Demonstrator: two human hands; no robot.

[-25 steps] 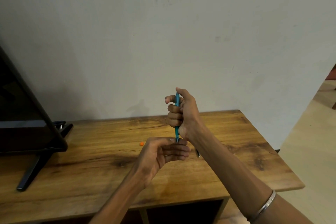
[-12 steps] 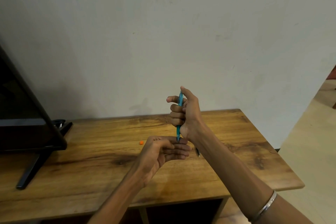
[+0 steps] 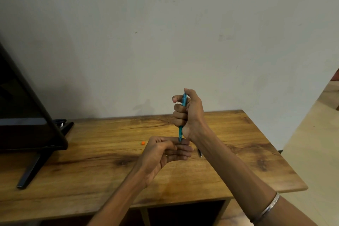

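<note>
Right hand [image 3: 189, 115] is gripping the teal pen [image 3: 180, 132] upright in a closed fist, thumb pressing over its top, above the middle of the desk [image 3: 238, 152]. Left hand [image 3: 163, 152] is hovering just beneath, fingers loosely curled, uppermost finger touching the pen's tip.

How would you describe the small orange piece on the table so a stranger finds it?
Start at the wooden table against the wall. The orange piece lies on it, between the black screen and the left hand, nearer the hand. It is the only orange thing there, far smaller than the teal pen.
</note>
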